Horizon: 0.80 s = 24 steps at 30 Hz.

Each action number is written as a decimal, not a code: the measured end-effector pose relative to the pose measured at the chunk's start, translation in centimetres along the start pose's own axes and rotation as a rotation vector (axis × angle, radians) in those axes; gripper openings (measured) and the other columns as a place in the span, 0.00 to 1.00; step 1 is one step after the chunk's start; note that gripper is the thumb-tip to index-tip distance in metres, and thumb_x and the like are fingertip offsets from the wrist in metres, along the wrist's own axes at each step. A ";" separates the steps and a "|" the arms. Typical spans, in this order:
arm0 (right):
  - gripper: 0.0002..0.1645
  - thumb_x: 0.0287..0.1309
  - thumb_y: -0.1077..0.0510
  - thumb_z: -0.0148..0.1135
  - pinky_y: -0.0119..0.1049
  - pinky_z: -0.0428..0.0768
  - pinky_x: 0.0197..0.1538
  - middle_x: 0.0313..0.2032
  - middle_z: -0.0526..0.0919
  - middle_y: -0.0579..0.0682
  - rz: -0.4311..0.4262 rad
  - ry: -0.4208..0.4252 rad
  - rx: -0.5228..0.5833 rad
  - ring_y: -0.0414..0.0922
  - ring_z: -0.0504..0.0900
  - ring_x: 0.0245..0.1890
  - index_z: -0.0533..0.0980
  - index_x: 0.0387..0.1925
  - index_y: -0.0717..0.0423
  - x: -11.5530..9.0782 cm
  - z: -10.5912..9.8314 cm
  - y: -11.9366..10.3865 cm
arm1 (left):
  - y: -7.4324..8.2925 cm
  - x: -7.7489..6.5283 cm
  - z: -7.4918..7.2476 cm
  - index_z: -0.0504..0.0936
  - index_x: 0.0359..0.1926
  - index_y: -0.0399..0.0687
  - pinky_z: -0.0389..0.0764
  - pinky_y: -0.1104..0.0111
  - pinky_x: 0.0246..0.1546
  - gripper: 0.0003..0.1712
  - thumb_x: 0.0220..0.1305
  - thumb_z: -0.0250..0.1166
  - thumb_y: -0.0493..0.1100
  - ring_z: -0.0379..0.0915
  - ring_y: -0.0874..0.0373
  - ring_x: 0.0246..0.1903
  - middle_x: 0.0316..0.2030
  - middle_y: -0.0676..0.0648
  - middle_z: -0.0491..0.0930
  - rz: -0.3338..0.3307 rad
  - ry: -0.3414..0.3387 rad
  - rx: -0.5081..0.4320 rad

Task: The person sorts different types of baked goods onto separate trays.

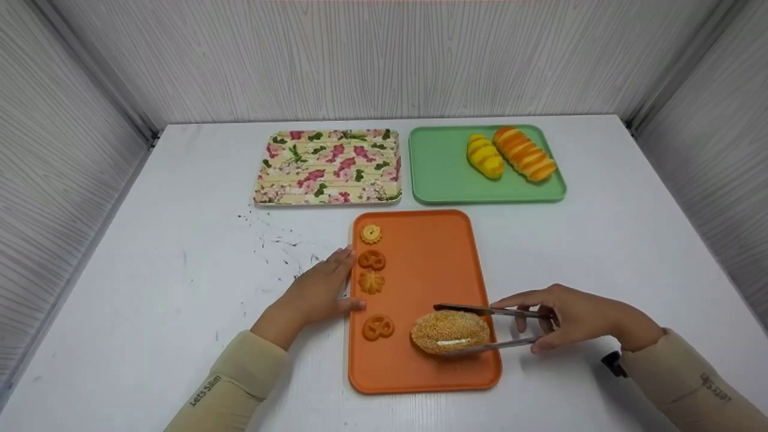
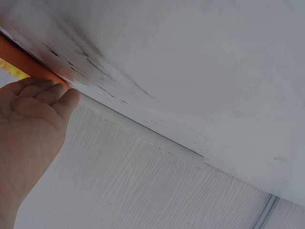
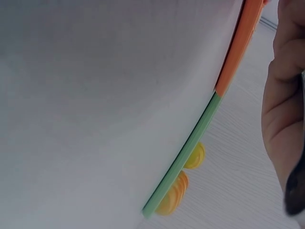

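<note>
In the head view my right hand (image 1: 579,318) grips metal tongs (image 1: 510,312). The arms of the tongs lie on either side of a seed-coated oval bread (image 1: 450,332), on the lower right of the orange tray (image 1: 420,375). My left hand (image 1: 318,288) rests at that tray's left edge, fingers extended and thumb over the rim. Down the tray's left side sit a round cookie (image 1: 371,234), a pretzel-shaped cookie (image 1: 372,260), a flower-shaped cookie (image 1: 371,282) and a lower pretzel-shaped cookie (image 1: 378,327). Only part of the right hand (image 3: 288,100) shows in the right wrist view.
Behind the orange tray stand a floral tray (image 1: 327,168) on the left and a green tray (image 1: 441,165) on the right. The green one bears a yellow bread (image 1: 485,156) and an orange sliced-looking loaf (image 1: 524,153). Wood-grain panels (image 1: 384,60) enclose the white table (image 1: 180,270).
</note>
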State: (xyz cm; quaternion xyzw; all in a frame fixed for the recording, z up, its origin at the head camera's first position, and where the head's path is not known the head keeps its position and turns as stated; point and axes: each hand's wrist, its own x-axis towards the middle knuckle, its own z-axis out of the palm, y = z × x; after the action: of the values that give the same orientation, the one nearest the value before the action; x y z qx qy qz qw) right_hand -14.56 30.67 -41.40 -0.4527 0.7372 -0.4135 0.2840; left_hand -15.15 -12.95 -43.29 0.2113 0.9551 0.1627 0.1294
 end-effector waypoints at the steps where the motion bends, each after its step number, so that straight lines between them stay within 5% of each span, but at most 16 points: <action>1: 0.42 0.50 0.66 0.70 0.30 0.74 0.18 0.37 0.80 0.54 -0.005 0.003 -0.013 0.32 0.69 0.19 0.65 0.67 0.56 0.0 0.0 0.0 | 0.0 0.0 0.0 0.47 0.74 0.40 0.52 0.55 0.67 0.56 0.58 0.61 0.67 0.41 0.50 0.71 0.74 0.46 0.43 0.000 0.001 0.001; 13: 0.38 0.55 0.62 0.68 0.26 0.70 0.17 0.40 0.82 0.46 0.021 0.030 -0.066 0.31 0.65 0.16 0.66 0.67 0.52 0.3 -0.4 -0.3 | 0.1 -0.1 -0.2 0.47 0.74 0.41 0.52 0.55 0.67 0.55 0.59 0.61 0.66 0.41 0.50 0.71 0.74 0.47 0.43 -0.016 0.003 -0.005; 24: 0.38 0.54 0.65 0.67 0.26 0.66 0.15 0.39 0.81 0.47 -0.053 0.065 -0.110 0.32 0.63 0.16 0.67 0.67 0.55 1.5 -2.1 -0.3 | 0.2 -0.1 -0.2 0.47 0.74 0.42 0.52 0.54 0.67 0.55 0.59 0.61 0.67 0.41 0.50 0.71 0.74 0.47 0.42 -0.031 -0.007 -0.011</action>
State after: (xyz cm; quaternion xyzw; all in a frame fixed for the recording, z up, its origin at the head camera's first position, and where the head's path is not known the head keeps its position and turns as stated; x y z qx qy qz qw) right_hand -16.71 30.01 -40.20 -0.4731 0.7554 -0.3943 0.2236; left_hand -15.06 -12.82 -43.04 0.1965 0.9568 0.1654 0.1365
